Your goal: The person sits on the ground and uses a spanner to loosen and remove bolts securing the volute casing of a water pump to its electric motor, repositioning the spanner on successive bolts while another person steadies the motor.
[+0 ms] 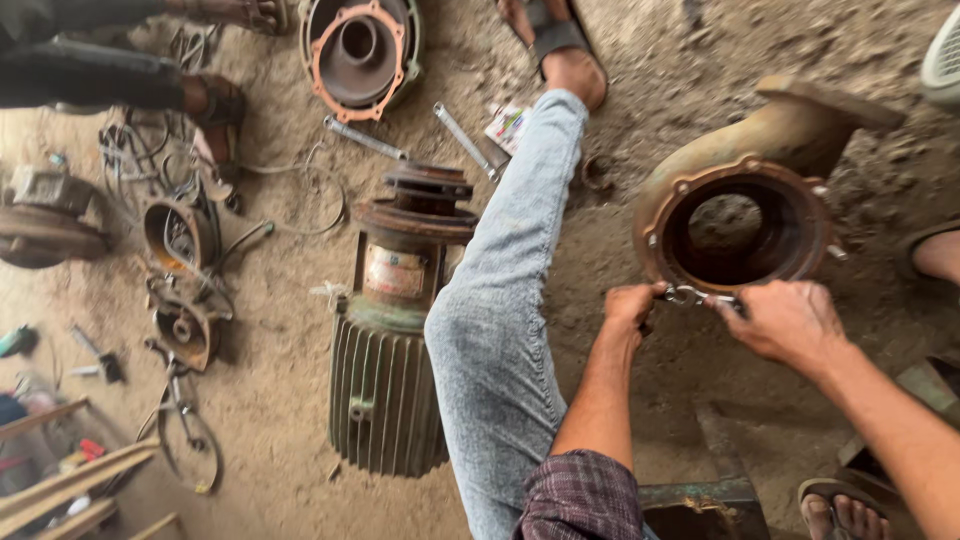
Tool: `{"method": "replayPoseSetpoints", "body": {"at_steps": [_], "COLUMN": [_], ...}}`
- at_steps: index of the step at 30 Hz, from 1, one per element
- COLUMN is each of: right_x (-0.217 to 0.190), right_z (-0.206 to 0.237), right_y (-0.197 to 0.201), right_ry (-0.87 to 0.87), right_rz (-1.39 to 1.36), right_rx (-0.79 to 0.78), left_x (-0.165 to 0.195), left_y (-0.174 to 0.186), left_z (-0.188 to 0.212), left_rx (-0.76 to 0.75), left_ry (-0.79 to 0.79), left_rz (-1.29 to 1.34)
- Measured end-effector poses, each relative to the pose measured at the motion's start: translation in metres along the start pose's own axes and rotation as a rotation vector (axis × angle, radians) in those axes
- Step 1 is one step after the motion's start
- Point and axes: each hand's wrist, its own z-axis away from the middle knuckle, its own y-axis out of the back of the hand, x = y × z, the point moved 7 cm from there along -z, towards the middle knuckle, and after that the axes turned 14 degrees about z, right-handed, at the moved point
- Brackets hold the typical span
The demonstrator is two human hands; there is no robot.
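Hands, 2 of them, meet at the lower rim of 1 rusty pump casing point(745, 215) that lies on the dirt floor point(620, 330) to the right of the person's outstretched leg in pale jeans point(500, 330). The left hand point(630, 305) is curled shut against the casing's flange, fingers closed on the near end of a small shiny metal tool point(695, 296); whether it also pinches a bolt I cannot tell. The right hand point(790, 322) is likewise closed, gripping the other end of that tool just beside the rim. The casing looks brown and corroded, a round open mouth ringed by an orange-stained flange with studs around it, and 1 curved outlet pipe rising toward the upper right. Left of the leg lies 1 finned green electric motor point(390, 380), its rusty shaft end pointing away. Beyond it rest 2 wrenches point(365, 138) and 1 round cover with an orange gasket point(358, 50). Loose wires and small parts are scattered at far left. Other people's sandalled feet show at the top and right edges.
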Motion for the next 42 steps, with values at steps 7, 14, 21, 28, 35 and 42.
{"method": "replayPoseSetpoints", "body": {"at_steps": [7,14,21,28,35,42], "right_x": [-0.015,-0.024,-0.034,-0.036,-0.011,-0.010], "right_z": [-0.024,-0.041,-0.054,-0.067,-0.027,-0.035], "right_y": [0.011,0.035,0.055,0.042,-0.007,0.008], "right_ry": [0.198,0.331,0.426,0.405,0.090,0.272], "right_rz": [0.069,0.236,0.380,0.397,-0.065,0.214], "right_rx": [-0.015,-0.010,-0.147,-0.211,-0.030,0.004], "left_x": [-0.009,-0.010,-0.007,-0.007,-0.004,-0.012], "left_y": [0.003,0.005,0.007,0.008,0.005,0.010], "left_z": [-0.011,-0.009,-0.002,0.006,0.002,-0.005], "left_rx": [-0.039,-0.053,-0.048,-0.057,-0.027,-0.005], "left_ry": [0.002,0.017,0.023,0.095,0.083,0.060], "left_rz": [0.040,0.038,0.058,0.128,0.000,-0.035]}}
